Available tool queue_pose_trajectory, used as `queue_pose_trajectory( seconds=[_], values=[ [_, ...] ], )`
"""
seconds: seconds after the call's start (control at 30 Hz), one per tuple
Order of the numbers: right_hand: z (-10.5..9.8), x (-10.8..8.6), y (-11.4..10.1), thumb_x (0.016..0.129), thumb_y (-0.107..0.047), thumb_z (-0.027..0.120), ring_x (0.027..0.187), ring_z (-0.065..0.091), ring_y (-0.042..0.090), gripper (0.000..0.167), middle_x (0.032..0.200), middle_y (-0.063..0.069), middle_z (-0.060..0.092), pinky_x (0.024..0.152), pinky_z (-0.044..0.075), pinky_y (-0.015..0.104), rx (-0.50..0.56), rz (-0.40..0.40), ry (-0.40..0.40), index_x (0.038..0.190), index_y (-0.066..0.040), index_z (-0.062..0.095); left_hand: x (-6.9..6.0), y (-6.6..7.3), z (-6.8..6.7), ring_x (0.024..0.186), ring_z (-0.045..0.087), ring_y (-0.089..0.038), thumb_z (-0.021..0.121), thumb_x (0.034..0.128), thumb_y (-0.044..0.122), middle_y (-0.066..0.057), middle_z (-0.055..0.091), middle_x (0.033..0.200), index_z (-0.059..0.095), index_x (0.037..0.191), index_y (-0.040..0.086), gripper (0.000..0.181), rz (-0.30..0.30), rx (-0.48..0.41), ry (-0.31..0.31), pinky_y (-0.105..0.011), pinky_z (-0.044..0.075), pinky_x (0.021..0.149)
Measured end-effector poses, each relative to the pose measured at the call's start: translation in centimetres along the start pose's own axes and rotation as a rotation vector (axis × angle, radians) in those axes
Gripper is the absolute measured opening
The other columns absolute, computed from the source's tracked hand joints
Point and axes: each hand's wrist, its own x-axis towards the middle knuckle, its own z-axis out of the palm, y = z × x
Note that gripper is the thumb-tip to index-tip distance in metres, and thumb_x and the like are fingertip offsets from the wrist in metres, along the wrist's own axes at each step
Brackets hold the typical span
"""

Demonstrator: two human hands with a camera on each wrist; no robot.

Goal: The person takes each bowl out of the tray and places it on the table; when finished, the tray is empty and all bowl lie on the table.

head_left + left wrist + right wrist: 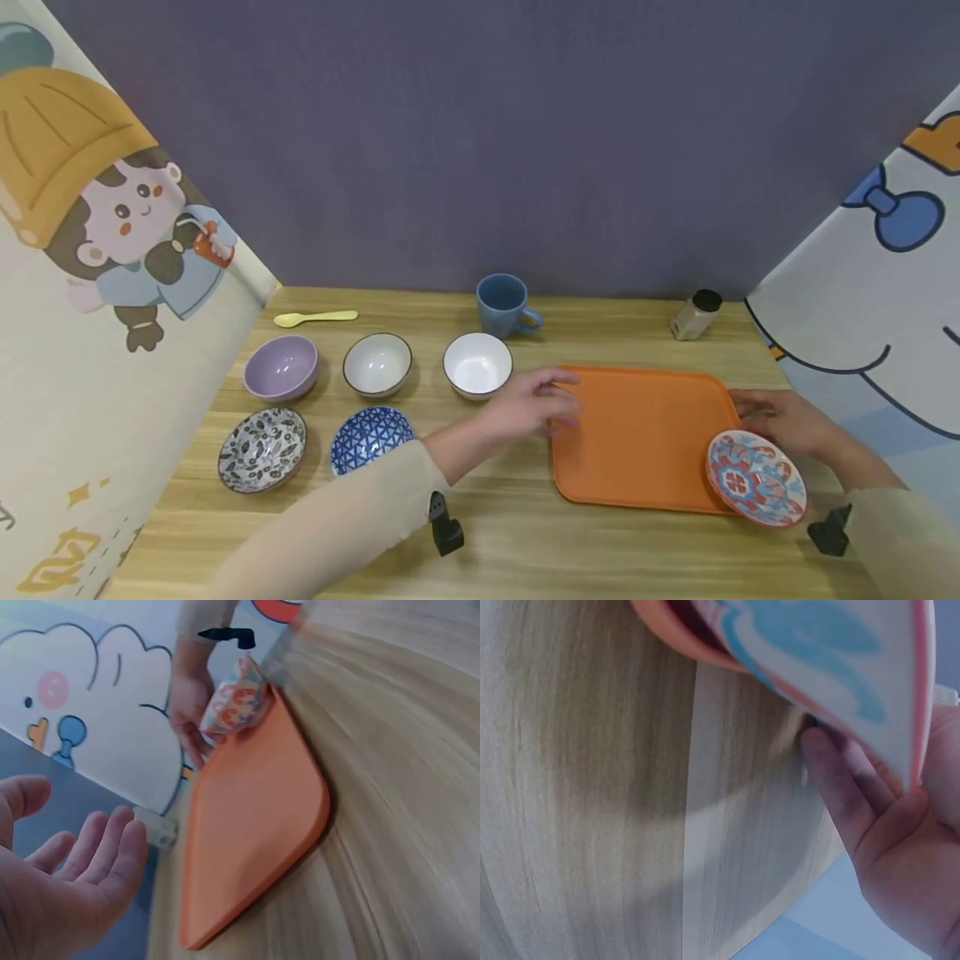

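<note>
My left hand (531,404) hovers over the left edge of an orange tray (637,433). Its fingers are loosely bent, with nothing between them; the left wrist view shows the same hand (75,877) palm up. At the tray's right edge is my right hand (783,423). Beside it, a red-and-blue patterned plate (757,479) lies tilted across the tray's lower right corner. In the right wrist view, the fingers of that hand (900,855) extend past the plate's rim (919,697), which hides the thumb.
Left of the tray are a purple bowl (281,368), two white bowls (377,365) (477,364), a leaf-patterned plate (262,450) and a blue patterned plate (367,437). Behind stand a blue mug (501,307), a yellow spoon (315,317) and a black-capped jar (696,315).
</note>
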Motion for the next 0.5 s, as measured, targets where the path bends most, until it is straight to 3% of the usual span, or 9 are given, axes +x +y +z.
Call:
queue_pose_trajectory(
  seconds=[0.1,0.3,0.5],
  values=[
    [0.1,-0.1,0.3,0.102,-0.018,0.064,0.105,0.067,0.037,0.057,0.121,0.023,0.068,0.07,0.057,0.032,0.012,-0.009,-0.005,0.151,0.005,0.045,1.6,-1.0,1.0,0.099,0.074,-0.021,0.07,0.0963,0.017,-0.013,0.072,0.12,0.06,0.141,0.015,0.045,-0.034,-0.028,-0.027,-0.051,0.062,0.093],
    [0.2,-0.2,0.4,0.102,-0.019,0.063,0.106,0.067,0.038,0.056,0.122,0.023,0.068,0.068,0.056,0.028,0.015,-0.01,0.002,0.151,0.004,0.046,4.0,-2.6,3.7,0.105,0.073,-0.027,0.066,0.0981,0.015,-0.012,0.07,0.123,0.054,0.148,0.012,0.052,-0.037,-0.085,-0.091,-0.051,0.061,0.094],
    [0.2,-0.1,0.1,0.102,-0.02,0.064,0.103,0.069,0.035,0.057,0.121,0.022,0.068,0.068,0.057,0.027,0.018,0.0,0.005,0.15,0.004,0.047,5.6,-4.3,7.0,0.099,0.074,-0.025,0.069,0.0945,0.013,-0.003,0.071,0.114,0.059,0.144,0.019,0.051,-0.068,-0.139,-0.092,-0.054,0.062,0.091]
  ],
)
